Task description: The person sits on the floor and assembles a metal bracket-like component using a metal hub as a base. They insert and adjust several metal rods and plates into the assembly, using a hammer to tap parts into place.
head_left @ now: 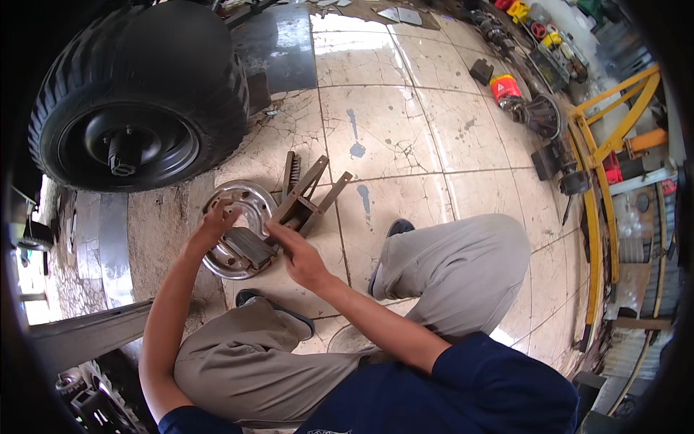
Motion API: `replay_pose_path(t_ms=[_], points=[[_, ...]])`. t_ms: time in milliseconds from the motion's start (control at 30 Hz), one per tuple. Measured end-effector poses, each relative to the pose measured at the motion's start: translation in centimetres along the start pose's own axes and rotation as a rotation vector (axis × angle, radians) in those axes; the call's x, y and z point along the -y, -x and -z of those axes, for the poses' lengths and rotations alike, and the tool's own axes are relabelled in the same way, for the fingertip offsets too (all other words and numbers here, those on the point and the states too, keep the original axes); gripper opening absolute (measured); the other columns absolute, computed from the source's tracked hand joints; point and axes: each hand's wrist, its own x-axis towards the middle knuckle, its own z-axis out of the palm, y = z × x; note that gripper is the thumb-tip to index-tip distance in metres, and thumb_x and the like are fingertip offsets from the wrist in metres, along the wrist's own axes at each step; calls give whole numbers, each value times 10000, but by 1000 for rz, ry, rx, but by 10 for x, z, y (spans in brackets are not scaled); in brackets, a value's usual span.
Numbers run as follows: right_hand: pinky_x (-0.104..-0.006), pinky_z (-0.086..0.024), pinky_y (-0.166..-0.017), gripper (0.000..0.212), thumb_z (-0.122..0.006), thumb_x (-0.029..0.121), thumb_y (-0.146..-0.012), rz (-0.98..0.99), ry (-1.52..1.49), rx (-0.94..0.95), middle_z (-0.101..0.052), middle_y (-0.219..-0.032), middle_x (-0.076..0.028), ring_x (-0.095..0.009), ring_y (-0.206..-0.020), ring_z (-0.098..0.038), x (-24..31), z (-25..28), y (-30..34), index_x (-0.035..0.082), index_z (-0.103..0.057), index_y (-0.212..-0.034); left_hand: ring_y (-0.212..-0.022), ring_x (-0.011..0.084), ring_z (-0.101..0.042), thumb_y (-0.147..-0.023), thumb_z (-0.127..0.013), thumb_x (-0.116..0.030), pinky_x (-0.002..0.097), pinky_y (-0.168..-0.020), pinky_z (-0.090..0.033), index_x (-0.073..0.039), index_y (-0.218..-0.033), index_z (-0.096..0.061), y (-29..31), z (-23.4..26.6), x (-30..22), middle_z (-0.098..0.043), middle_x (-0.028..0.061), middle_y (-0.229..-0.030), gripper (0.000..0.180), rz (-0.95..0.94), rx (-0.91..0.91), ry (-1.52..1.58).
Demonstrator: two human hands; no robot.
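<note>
Two bare hands are working at a silver dish (254,197) with a grey block lying over its near half.
The dish is sitting on the floor, its round metal gleaming around a raised rim and a few dark holes; the block is looking dull, straight-edged and faintly ridged. The left hand (217,220) is hanging over the dish's left side, fingers loosely bent and partly apart; the right hand (307,264) is reaching in at its right edge, fingers extended beside the block. Whether either is gripping anything, I cannot tell. A brown metal bracket (309,197) is lying just right of the dish. Well beyond the dish, far to its right, a red can (504,87) is standing, its contents hidden.
</note>
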Motion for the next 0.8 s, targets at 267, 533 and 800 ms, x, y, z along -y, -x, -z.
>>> replay_pose_path(t_ms=[267,533,800], points=[[-450,-300,-1139,755,-510,-80,-751,47,464,23,-414,-1513,-91,-305,-1413,-354,-45,15,32,131,-429,-1471,-1057,335,-655,-908,-603,-432,409,-906,-520,-147,-1305,-583,-11,-78,80,-676,135,-1175,490,-245,503,-427],[-498,-222,-1161,833,-490,-82,-710,53,556,163,-337,-1559,-91,-294,-1457,-272,-33,-3,29,130,-367,-1507,-1162,243,-600,-917,-579,-325,365,-997,-470,-175,-1428,-449,-31,-57,27,-603,88,-1308,547,-364,273,-459],[-505,-223,-1157,792,-485,-103,-748,158,379,157,-329,-1560,-106,-328,-1450,-271,-23,-20,27,79,-343,-1505,-1236,203,-553,-988,-479,-310,313,-1058,-421,-184,-1524,-314,-12,-62,8,-505,70,-1444,575,-249,414,-594]])
